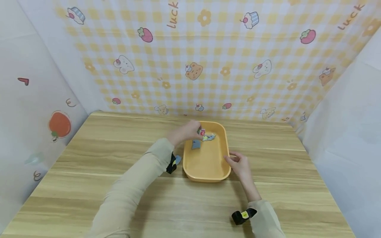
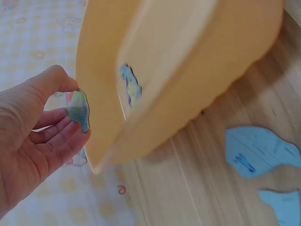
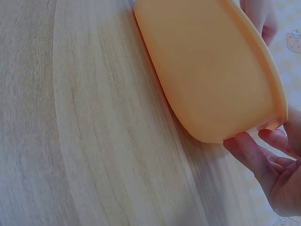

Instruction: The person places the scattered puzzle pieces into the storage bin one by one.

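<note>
My left hand (image 1: 187,131) is over the far left part of a yellow-orange plastic bin (image 1: 208,165). Between thumb and fingers it pinches a small colourful flat piece, shaped like a jigsaw piece (image 2: 79,110), printed in green, pink and blue. Inside the bin lie a blue-grey piece (image 1: 196,144) and a multicoloured piece (image 1: 210,137), both near its far end. My right hand (image 1: 241,166) grips the bin's right rim, thumb on the inner side and fingers outside against the wall.
Two light-blue pieces, a larger one (image 2: 256,151) and a smaller one (image 2: 284,207), lie on the wooden table (image 1: 291,178) left of the bin. A checked cloth (image 1: 178,53) hangs behind the table. White cloths (image 1: 351,132) flank both sides.
</note>
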Demonstrator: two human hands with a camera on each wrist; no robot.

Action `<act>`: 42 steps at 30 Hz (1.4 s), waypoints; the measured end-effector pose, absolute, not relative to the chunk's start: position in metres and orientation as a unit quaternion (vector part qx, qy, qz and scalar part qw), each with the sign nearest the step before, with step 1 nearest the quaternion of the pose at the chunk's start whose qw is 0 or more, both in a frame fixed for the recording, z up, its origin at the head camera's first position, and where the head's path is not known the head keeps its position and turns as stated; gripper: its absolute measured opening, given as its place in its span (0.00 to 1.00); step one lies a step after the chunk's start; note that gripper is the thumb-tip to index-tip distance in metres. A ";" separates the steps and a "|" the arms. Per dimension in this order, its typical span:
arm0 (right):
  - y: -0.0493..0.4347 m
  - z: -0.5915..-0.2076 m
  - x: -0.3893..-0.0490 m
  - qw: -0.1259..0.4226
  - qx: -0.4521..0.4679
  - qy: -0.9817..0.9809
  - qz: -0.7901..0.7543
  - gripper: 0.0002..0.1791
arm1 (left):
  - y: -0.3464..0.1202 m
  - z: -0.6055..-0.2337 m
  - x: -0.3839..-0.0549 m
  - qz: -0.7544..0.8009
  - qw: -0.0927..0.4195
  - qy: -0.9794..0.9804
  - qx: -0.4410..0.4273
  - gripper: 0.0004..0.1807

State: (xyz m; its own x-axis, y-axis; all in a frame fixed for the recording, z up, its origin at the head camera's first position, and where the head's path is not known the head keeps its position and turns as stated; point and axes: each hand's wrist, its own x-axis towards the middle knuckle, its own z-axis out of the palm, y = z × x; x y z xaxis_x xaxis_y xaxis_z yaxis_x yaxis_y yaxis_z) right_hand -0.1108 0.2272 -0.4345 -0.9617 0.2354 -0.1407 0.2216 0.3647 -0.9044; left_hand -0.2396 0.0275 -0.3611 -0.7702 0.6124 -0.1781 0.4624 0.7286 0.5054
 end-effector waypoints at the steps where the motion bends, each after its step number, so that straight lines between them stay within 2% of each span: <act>1: 0.227 -0.434 -0.111 0.006 -0.138 -0.827 0.545 0.19 | 0.031 -0.362 -0.241 0.213 0.168 0.914 0.301 0.13; 5: 0.227 -0.435 -0.111 0.010 -0.135 -0.826 0.547 0.19 | 0.044 -0.364 -0.244 0.166 0.156 0.919 0.322 0.09; 10: 0.226 -0.436 -0.113 0.016 -0.133 -0.822 0.554 0.19 | 0.056 -0.365 -0.247 0.153 0.166 0.911 0.344 0.17; 13: 0.226 -0.436 -0.114 0.016 -0.133 -0.818 0.559 0.19 | 0.062 -0.366 -0.248 0.166 0.187 0.904 0.348 0.18; 31: 0.229 -0.436 -0.113 0.017 -0.123 -0.813 0.569 0.18 | 0.087 -0.387 -0.243 0.098 0.215 0.908 0.347 0.12; 42: 0.228 -0.437 -0.114 0.023 -0.128 -0.820 0.558 0.18 | 0.093 -0.398 -0.242 0.085 0.214 0.901 0.367 0.12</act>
State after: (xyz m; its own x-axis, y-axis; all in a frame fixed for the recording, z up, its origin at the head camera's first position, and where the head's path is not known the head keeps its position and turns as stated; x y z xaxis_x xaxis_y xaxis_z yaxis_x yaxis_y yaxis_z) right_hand -0.1140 0.2284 -0.4374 -0.9664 0.2344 -0.1052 0.1839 0.3454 -0.9203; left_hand -0.2421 0.0926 -0.3985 -0.6393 0.6979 -0.3229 0.6252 0.7162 0.3102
